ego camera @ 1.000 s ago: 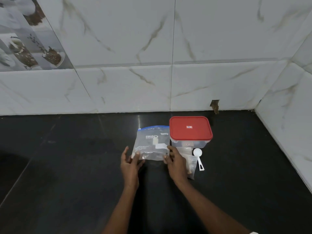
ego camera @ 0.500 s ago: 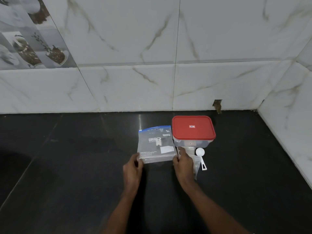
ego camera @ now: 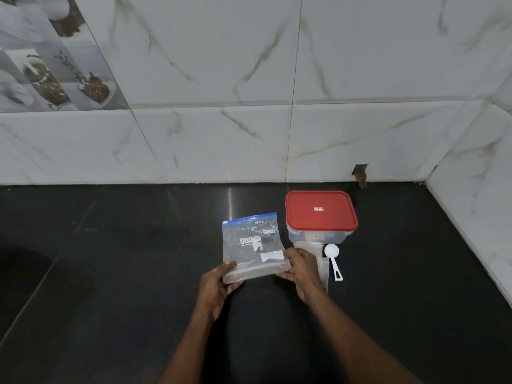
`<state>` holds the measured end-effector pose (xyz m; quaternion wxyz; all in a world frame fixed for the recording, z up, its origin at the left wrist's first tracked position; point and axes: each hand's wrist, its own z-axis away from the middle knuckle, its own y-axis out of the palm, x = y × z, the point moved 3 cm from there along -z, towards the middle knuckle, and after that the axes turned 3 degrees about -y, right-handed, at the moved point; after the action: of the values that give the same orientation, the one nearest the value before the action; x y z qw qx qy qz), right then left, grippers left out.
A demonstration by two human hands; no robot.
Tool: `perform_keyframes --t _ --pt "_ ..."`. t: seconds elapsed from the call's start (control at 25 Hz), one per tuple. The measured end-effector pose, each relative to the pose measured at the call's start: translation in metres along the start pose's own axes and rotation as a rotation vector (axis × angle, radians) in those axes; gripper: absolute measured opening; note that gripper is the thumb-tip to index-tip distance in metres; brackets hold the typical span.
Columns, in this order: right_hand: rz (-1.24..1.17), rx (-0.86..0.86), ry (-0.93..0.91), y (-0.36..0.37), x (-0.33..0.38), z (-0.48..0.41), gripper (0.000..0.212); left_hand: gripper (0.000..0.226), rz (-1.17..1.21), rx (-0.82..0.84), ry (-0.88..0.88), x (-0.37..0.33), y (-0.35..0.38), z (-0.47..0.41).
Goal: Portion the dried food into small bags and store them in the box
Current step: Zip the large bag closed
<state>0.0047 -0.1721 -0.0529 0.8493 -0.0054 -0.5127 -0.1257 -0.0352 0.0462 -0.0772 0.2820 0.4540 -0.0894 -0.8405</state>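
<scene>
Barely begun: both hands' fingers [ego camera: 231, 266] pinch the zip bag's [ego camera: 252, 245] near edge; beyond them, the red-lidded box [ego camera: 320, 214] stays closed, scoop [ego camera: 333, 259] and small bags [ego camera: 322, 268] unused.

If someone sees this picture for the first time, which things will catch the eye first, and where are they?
The red lid of the clear box stands out most, on the black counter near the tiled back wall. Just left of it, the left hand and right hand hold a clear zip bag by its near edge. A white scoop lies on the counter in front of the box, beside some small clear bags.
</scene>
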Motion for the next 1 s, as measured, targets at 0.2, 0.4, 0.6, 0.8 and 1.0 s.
perform_keyframes --t 0.2,0.4,0.6,0.8,1.0 --pt "0.106 0.015 0.010 -0.001 0.007 -0.005 0.035 0.037 0.006 -0.065 0.012 0.002 -0.010 -0.013" --pt "0.115 0.101 0.109 0.005 0.008 -0.009 0.041 0.042 0.047 0.017 0.002 -0.002 -0.005 -0.016" --pt "0.202 0.089 0.090 0.010 0.011 -0.025 0.018 0.043 -0.148 -0.180 0.057 -0.025 -0.010 -0.045" --pt "0.359 0.069 -0.007 0.019 0.021 -0.032 0.032 0.033 -0.257 0.023 -0.063 -0.033 0.000 -0.047" --pt "0.492 0.109 -0.208 0.011 0.023 -0.029 0.043 0.031 -0.192 -0.021 0.021 -0.054 0.006 -0.055"
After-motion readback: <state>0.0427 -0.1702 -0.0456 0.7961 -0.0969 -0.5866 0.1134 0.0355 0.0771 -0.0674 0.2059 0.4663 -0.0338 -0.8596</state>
